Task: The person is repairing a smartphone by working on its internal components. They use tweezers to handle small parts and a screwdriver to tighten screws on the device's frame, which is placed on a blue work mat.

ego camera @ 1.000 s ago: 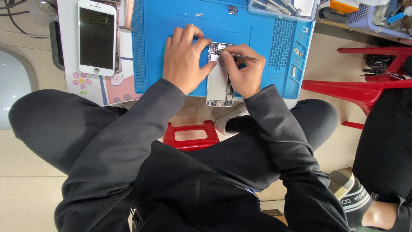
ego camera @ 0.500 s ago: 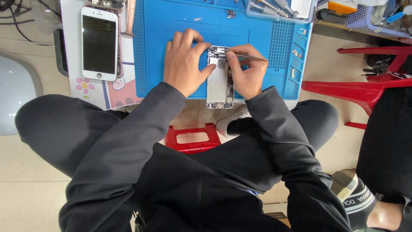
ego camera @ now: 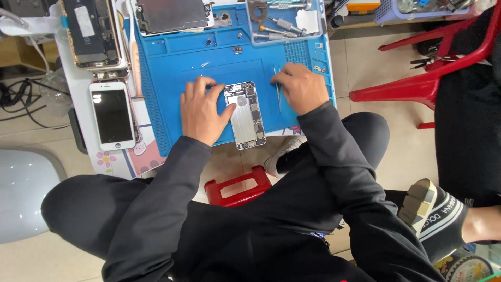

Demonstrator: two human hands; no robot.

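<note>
Opened phone chassis (ego camera: 246, 115) on blue mat (ego camera: 172, 68), steadied by spread left hand (ego camera: 201, 110); right hand (ego camera: 301, 87) pinching tweezers (ego camera: 278, 89); white phone (ego camera: 112, 115) alongside

light: bright, even, diffuse | shadows: soft, faint, just beside the left hand (ego camera: 202, 108) and right hand (ego camera: 300, 86) on the blue mat (ego camera: 172, 78) | glare: mild sheen on the white phone's dark screen (ego camera: 112, 115) | focus: sharp centre, slight softness at corners | distortion: wide-angle stretch toward edges | dark sleeves lose detail

Dark grey long-sleeved top w/ cuffs at wrists, dark trousers, bare left hand (ego camera: 201, 112) & right hand (ego camera: 301, 87).
</note>
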